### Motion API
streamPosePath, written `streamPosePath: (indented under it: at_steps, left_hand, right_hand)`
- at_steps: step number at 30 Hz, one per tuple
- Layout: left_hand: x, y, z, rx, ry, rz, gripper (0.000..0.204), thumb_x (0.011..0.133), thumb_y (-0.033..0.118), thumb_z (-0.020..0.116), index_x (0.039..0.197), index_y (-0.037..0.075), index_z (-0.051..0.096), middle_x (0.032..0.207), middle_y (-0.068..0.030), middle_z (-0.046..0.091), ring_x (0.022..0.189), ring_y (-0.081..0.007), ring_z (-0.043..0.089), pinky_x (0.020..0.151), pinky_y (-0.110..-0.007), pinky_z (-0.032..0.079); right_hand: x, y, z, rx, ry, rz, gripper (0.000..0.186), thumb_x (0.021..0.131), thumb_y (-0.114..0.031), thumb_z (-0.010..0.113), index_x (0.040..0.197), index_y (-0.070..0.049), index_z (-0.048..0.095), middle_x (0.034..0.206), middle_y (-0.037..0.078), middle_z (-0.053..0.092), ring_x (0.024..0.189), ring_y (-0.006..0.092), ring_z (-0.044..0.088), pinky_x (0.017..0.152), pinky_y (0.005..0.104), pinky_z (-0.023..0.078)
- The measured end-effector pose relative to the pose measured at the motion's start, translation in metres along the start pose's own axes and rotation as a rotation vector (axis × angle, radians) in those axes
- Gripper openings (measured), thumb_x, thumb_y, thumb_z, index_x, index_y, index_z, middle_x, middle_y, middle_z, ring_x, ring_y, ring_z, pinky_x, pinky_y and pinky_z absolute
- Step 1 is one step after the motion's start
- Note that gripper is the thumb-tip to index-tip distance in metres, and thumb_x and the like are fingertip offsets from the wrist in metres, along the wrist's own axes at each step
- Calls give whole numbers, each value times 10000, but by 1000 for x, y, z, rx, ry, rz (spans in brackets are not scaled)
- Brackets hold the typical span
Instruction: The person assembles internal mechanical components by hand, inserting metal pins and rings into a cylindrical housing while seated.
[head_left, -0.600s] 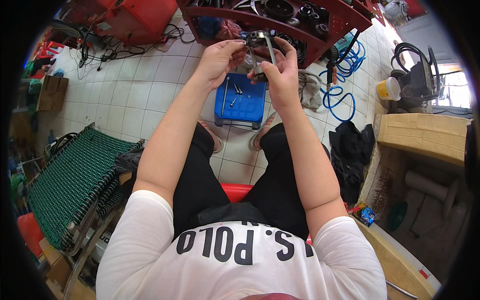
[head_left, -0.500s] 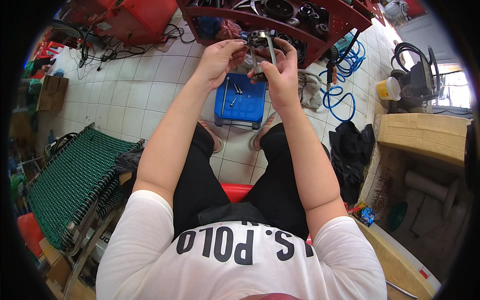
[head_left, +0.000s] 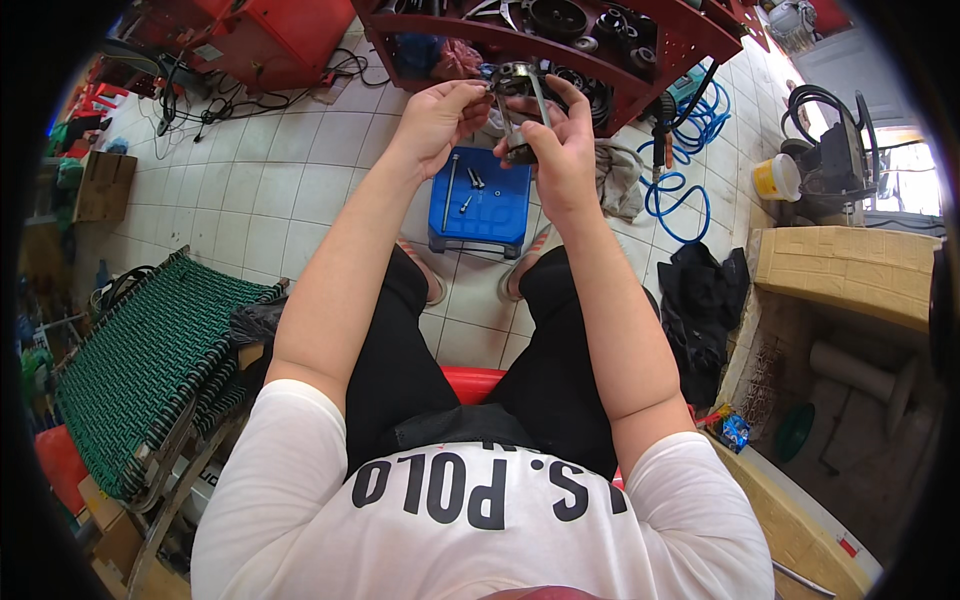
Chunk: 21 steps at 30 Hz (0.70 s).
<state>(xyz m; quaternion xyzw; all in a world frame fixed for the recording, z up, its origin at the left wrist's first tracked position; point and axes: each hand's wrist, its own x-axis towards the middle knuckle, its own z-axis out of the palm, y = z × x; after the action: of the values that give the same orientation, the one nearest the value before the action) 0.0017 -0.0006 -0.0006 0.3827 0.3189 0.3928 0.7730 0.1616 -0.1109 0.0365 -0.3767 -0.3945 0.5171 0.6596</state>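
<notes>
Above the blue stool, my right hand [head_left: 566, 158] is wrapped round a cage-like metal part [head_left: 517, 73], with a round dark top, a dark lower end and pale bars between. My left hand [head_left: 432, 125] is closed in a pinch beside the part's upper left. Whatever sits between those fingertips is too small to name. Beneath both hands, the blue plastic stool [head_left: 482, 222] carries a long thin metal rod [head_left: 452, 190], several bolts [head_left: 475, 179] and a small nut [head_left: 497, 193].
A red metal shelf cart [head_left: 640, 85] full of parts stands ahead. Blue hose [head_left: 680, 185] coils on the tiles at right, near a grey cloth [head_left: 620, 180]. At left are a green woven seat [head_left: 165, 360] and a cardboard box [head_left: 105, 187]. A yellow-white tub [head_left: 777, 179] stands far right.
The metal part has tilted slightly in my right hand, and its top has shifted a little. My left hand stays pinched in nearly the same place.
</notes>
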Motion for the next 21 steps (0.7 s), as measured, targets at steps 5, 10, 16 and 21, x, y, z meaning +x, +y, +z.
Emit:
streamPosePath:
  at_steps: [5, 10, 16, 21]
  left_hand:
    - [0, 0, -1, 15, 4, 9, 191, 1020, 173, 655, 1138, 23, 676, 1063, -58, 712, 932, -138, 671, 891, -296, 578]
    - [0, 0, -1, 26, 18, 23, 205, 1014, 184, 660, 1136, 19, 664, 1070, -68, 710, 944, -149, 670, 901, -306, 572]
    - [-1, -1, 0, 25, 49, 44, 198, 1010, 182, 653, 1125, 21, 663, 1074, -73, 709, 956, -160, 668, 917, -323, 566]
    - [0, -1, 1, 19, 56, 56, 173, 1001, 171, 661, 1100, 30, 677, 1056, -58, 711, 955, -151, 667, 907, -319, 566]
  right_hand:
    - [1, 3, 2, 12, 29, -13, 671, 890, -61, 629, 1457, -35, 272, 1232, 183, 576, 780, 236, 710, 645, 344, 609]
    - [2, 8, -1, 97, 31, 61, 657, 899, -74, 638, 1427, 35, 261, 1205, 176, 575, 802, 246, 713, 655, 361, 615]
    - [1, 6, 4, 188, 54, 180, 485, 919, -90, 614, 1332, 67, 413, 1098, 143, 623, 830, 243, 719, 726, 366, 618]
    - [2, 1, 4, 283, 26, 225, 288, 938, -92, 574, 1196, 34, 570, 993, 113, 659, 825, 228, 722, 777, 360, 611]
